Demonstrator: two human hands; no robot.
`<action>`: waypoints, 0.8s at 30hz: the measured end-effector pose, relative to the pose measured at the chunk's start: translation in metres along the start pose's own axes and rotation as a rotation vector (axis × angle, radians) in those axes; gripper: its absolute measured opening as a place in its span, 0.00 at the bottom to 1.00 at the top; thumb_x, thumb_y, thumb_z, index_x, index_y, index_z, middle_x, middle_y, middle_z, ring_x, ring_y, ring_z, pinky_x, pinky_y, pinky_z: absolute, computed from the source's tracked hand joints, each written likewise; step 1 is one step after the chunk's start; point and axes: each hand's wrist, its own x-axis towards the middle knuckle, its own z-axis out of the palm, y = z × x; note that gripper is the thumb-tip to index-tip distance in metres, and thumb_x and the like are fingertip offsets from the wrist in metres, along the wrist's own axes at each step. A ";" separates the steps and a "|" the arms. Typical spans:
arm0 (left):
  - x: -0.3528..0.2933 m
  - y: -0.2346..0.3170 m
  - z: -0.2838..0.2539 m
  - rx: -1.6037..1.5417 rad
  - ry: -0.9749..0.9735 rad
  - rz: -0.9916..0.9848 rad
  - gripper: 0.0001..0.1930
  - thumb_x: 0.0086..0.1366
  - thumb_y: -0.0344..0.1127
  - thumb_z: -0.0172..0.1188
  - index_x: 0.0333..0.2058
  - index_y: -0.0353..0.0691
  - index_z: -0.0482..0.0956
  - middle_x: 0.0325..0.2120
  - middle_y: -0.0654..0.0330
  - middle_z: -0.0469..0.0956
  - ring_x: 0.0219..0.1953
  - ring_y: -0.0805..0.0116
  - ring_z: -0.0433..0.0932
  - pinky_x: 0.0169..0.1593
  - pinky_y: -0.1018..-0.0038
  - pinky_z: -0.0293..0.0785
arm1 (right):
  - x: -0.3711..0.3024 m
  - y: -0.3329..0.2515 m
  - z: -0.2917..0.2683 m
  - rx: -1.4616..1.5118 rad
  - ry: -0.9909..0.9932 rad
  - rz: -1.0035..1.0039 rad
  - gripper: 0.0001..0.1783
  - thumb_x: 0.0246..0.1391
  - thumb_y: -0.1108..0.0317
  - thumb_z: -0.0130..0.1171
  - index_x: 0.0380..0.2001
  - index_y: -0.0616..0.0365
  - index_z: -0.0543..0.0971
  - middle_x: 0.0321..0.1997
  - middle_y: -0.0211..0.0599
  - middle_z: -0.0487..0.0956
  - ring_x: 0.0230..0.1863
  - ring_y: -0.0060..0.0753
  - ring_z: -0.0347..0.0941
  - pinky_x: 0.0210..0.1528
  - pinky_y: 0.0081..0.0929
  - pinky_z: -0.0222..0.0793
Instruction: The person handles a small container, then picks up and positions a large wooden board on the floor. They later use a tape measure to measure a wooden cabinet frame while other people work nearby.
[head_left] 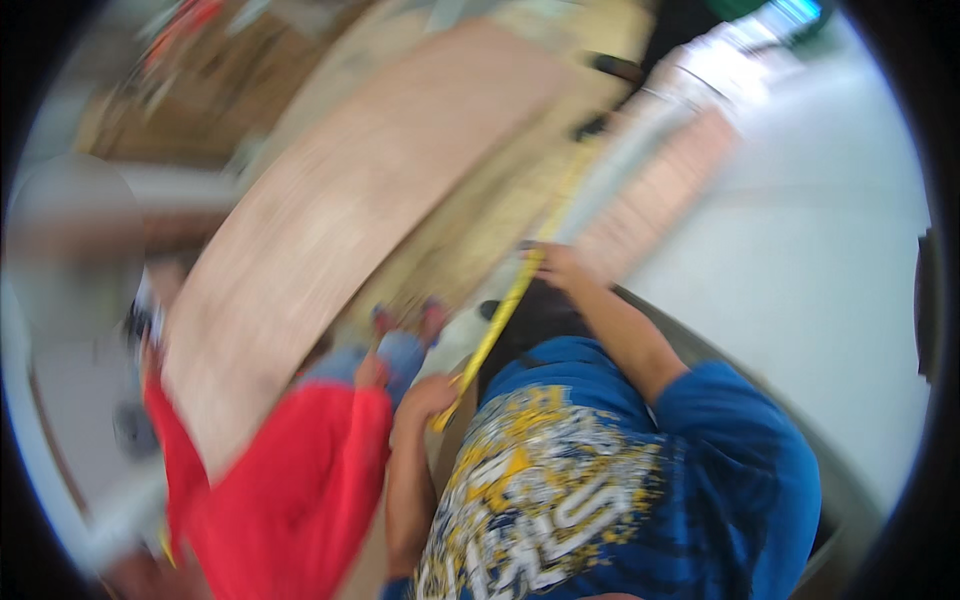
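Pale grey smooth floor (pixel 820 250) fills the right side of my feed, and the whole view is smeared by motion, so I read the details with caution. To the left of it lies a large pale-brown plywood sheet (pixel 330 220), slanting across a stack of tan boards (pixel 470 220), with blurred workshop clutter beyond. Between the stack and the floor runs the yellow tape-measure blade (pixel 503 318), pulled out in a straight diagonal line. The left hand (pixel 425 395) is closed around its near end, close to the blue, yellow-printed shirt. I judge that grip is there to keep the blade taut and off the boards. The right hand (pixel 560 265) reaches out from a blue sleeve to the far part of the blade, at the edge of the stack. It seems to press the blade down there, but I cannot tell whether its fingers are pinched or flat. Just left of the left hand, another person in a red sleeve (pixel 300 480) holds one hand (pixel 370 372) against the plywood sheet's lower edge, apparently steadying it. Their jeans and shoes show just beyond.
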 end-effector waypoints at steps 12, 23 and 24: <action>0.160 0.046 0.018 -0.032 0.213 0.013 0.13 0.67 0.44 0.52 0.33 0.41 0.77 0.31 0.43 0.80 0.38 0.39 0.79 0.42 0.48 0.73 | 0.019 -0.102 -0.077 -0.172 0.386 -0.359 0.15 0.67 0.57 0.46 0.42 0.56 0.75 0.34 0.37 0.81 0.32 0.32 0.77 0.33 0.32 0.75; 0.305 0.183 0.000 0.066 0.423 -0.095 0.08 0.64 0.36 0.55 0.36 0.40 0.79 0.37 0.53 0.82 0.43 0.49 0.80 0.45 0.54 0.74 | 0.094 -0.199 -0.158 -0.161 0.552 -0.207 0.11 0.67 0.59 0.49 0.45 0.51 0.74 0.39 0.33 0.79 0.39 0.31 0.75 0.42 0.33 0.73; 0.307 0.182 0.003 0.062 0.415 -0.102 0.08 0.64 0.37 0.55 0.37 0.40 0.79 0.37 0.53 0.82 0.43 0.49 0.80 0.46 0.53 0.74 | 0.096 -0.199 -0.160 -0.169 0.550 -0.195 0.11 0.67 0.59 0.49 0.45 0.51 0.74 0.39 0.32 0.79 0.38 0.31 0.75 0.42 0.33 0.73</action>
